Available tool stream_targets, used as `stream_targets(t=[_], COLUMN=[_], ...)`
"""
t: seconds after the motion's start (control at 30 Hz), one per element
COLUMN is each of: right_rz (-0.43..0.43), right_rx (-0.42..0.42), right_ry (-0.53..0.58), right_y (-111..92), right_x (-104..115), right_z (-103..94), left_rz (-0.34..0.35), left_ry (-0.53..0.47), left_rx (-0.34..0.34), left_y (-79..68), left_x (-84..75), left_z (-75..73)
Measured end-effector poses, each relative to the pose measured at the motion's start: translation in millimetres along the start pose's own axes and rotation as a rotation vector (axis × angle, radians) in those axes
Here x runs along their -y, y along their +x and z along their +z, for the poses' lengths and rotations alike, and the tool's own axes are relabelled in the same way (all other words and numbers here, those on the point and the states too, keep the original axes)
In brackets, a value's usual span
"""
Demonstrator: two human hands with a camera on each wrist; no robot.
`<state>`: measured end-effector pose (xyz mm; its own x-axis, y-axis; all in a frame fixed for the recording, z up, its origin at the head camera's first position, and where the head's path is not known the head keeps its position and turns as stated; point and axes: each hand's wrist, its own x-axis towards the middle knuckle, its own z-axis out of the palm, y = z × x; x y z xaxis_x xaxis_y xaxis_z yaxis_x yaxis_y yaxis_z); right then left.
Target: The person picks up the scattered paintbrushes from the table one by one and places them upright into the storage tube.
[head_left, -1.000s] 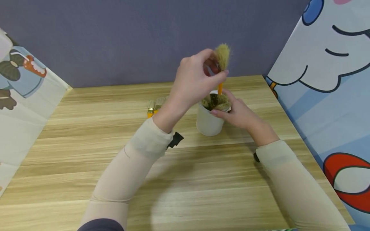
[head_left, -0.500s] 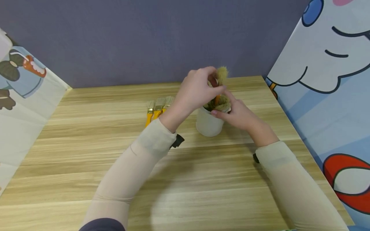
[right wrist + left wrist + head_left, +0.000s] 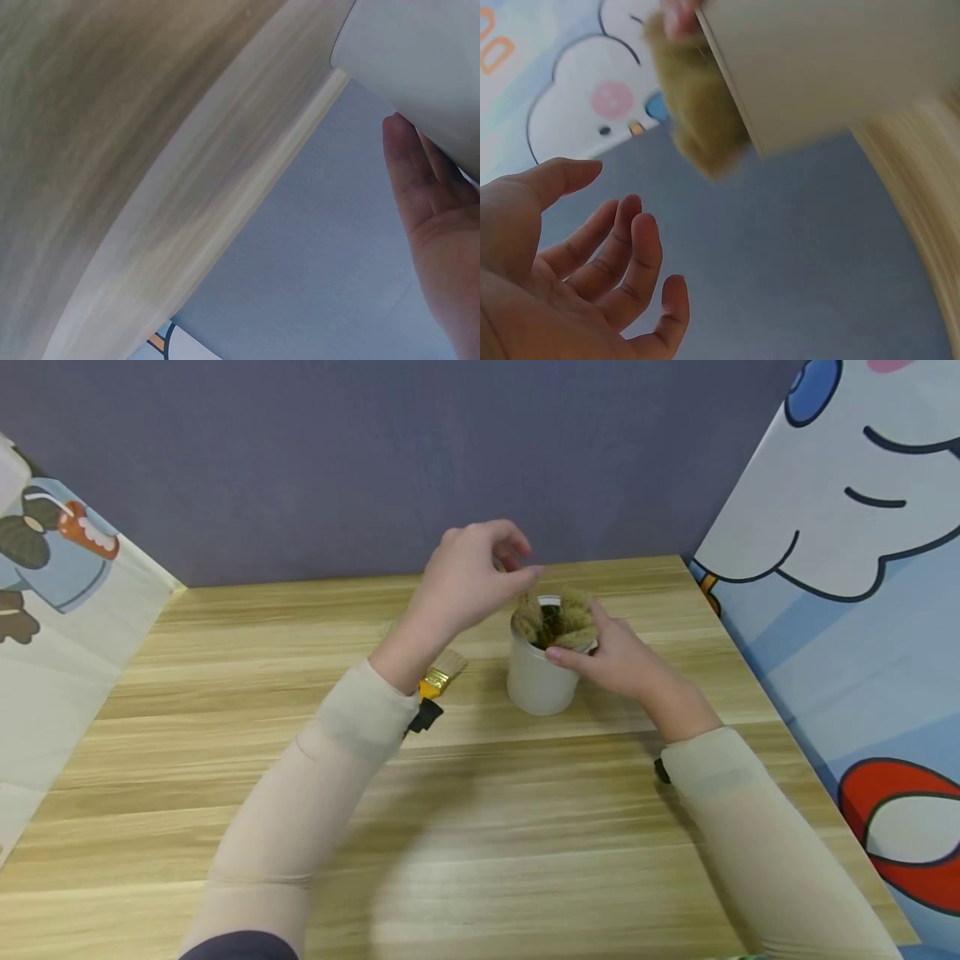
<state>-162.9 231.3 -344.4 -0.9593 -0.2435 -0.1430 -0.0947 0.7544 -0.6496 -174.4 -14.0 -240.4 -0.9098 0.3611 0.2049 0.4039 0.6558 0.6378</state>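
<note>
A white cup (image 3: 540, 685) stands on the table with the bristle heads (image 3: 576, 608) of several paintbrushes showing above its rim. My right hand (image 3: 621, 660) holds the cup at its right side, thumb at the front of the rim. In the right wrist view, fingers (image 3: 420, 180) lie along the cup's white wall (image 3: 427, 67). My left hand (image 3: 468, 572) hovers to the left of the cup and above it, holding nothing. The left wrist view has its loosely bent fingers (image 3: 641, 262) apart from the bristles (image 3: 705, 105), which look blurred.
Under my left forearm lies a paintbrush (image 3: 438, 677) with a yellow handle, bristles pointing to the cup; my arm hides most of the brushes there. A grey panel (image 3: 337, 468) rises behind the wooden table (image 3: 525, 827). Cartoon-printed panels (image 3: 862, 527) flank it.
My left hand has lowered a paintbrush into the cup, bristles up, let it go and drawn back to the left. My right hand stays on the cup.
</note>
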Motion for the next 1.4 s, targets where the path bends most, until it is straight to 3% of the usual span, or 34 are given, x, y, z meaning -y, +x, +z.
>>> stream_targets(t=[0.1, 0.2, 0.43, 0.6, 0.93, 1.17, 1.4], right_rz=[0.038, 0.069, 0.09, 0.09, 0.094, 0.09, 0.094], right_rx=[0.008, 0.016, 0.028, 0.03, 0.025, 0.028, 0.032], right_ry=[-0.032, -0.059, -0.072, -0.076, -0.078, -0.074, -0.075], right_y=[-1.2, -2.3, -0.4, -0.5, -0.7, 0.6, -0.6], right_x=[2.0, 2.7, 2.5, 3.4, 5.4, 5.9, 4.8], right_z=[0.5, 0.9, 1.8, 1.7, 1.7, 1.3, 1.2], left_rz=[-0.065, -0.154, -0.346, -0.452, -0.572, -0.564, -0.569], left_ry=[0.023, 0.076, 0.319, 0.401, 0.377, 0.37, 0.409], left_rx=[0.0, 0.048, 0.334, 0.424, 0.394, 0.381, 0.334], left_y=[-0.4, 0.4, -6.2, -16.3, -23.9, -19.5, -19.4], left_x=[22.9, 51.6, 123.2, 157.6, 184.9, 199.6, 201.7], left_z=[-13.3, -24.0, -26.0, -23.4, -21.2, -16.6, -12.4])
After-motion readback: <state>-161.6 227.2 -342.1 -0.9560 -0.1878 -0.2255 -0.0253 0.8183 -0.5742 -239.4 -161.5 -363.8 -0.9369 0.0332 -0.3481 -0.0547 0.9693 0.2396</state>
